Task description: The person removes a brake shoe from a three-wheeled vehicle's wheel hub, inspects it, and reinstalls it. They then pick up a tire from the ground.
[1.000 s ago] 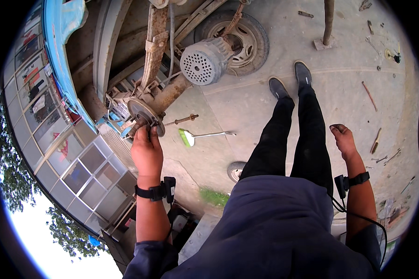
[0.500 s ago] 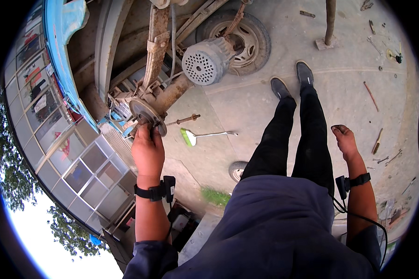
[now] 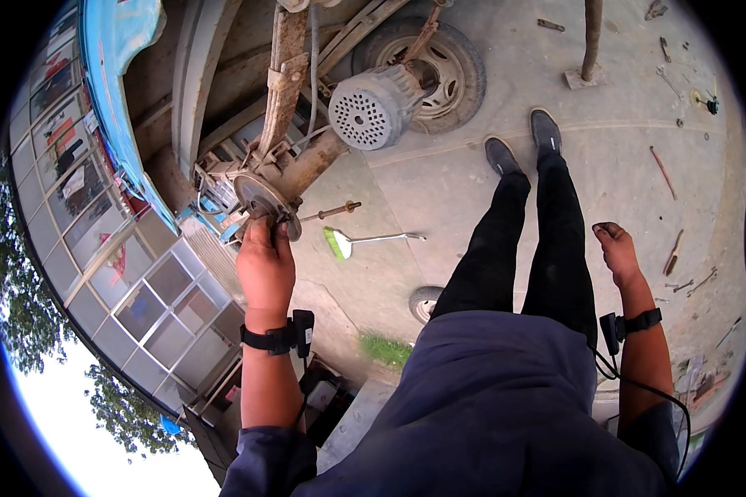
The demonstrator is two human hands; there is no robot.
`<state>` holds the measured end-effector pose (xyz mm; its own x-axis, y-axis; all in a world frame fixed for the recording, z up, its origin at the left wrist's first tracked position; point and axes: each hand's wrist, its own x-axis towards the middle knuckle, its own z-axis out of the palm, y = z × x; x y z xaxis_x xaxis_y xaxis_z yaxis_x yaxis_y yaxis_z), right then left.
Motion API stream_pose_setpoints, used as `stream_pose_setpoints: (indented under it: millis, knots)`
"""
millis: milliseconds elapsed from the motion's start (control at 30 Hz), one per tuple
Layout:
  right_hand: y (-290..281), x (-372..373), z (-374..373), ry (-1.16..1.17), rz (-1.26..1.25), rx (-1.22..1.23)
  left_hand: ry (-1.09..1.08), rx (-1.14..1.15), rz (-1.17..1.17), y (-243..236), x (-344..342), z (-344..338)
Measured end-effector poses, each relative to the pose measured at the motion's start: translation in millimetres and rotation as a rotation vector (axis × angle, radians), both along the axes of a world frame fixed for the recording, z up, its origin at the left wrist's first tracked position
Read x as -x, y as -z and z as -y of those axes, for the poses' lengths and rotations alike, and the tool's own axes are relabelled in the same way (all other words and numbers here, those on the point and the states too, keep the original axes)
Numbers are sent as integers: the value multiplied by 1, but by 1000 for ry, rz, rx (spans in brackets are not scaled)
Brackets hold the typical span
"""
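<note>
My left hand (image 3: 265, 269) reaches up to the end of a rusty axle (image 3: 315, 161). Its fingers are closed at the middle of a round metal wheel hub (image 3: 257, 192), whose centre they partly cover. A rusty threaded rod (image 3: 331, 212) sticks out to the right beside the hub. Farther along the axle sits a grey electric motor housing (image 3: 365, 114) with a perforated round cover. Out to the right, over the concrete, my right hand (image 3: 617, 248) hangs with curled fingers and thumb pressed together. Whatever they pinch, if anything, is too small to make out.
A tyred wheel (image 3: 464, 79) stands behind the motor. A green-bristled broom (image 3: 340, 243) lies on the floor, with another small wheel (image 3: 423, 303) nearer. A metal post (image 3: 591, 41) rises at the far right. Wrenches (image 3: 702, 282), a brush (image 3: 673, 253) and a rod (image 3: 663, 172) lie scattered rightward.
The whole view has shifted slightly, so things appear a little to the right. My left hand keeps its place at the hub, and my right hand stays curled.
</note>
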<state>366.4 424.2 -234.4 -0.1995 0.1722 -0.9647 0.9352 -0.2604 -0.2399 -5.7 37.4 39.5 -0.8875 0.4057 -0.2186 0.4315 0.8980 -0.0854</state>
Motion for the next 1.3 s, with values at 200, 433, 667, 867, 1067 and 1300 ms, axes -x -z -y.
stream_pose_setpoints:
  millis: [200, 433, 667, 867, 1067, 1300]
  knots:
    - [2, -1, 1, -6, -8, -2, -888, -433, 355, -1, -5, -10]
    - [1, 3, -1, -11, 22, -5, 48, 19, -11, 3, 2, 10]
    - [5, -2, 2, 5, -19, -24, -853, -452, 374, -1, 0, -7]
    - [-2, 4, 0, 10, 8, -4, 153, 100, -59, 1, 3, 0]
    - [0, 3, 1, 22, -20, -22, -872, -395, 363, -3, 0, -5]
    - [-4, 8, 2, 39, -9, -7, -66, -71, 99, 0, 6, 5]
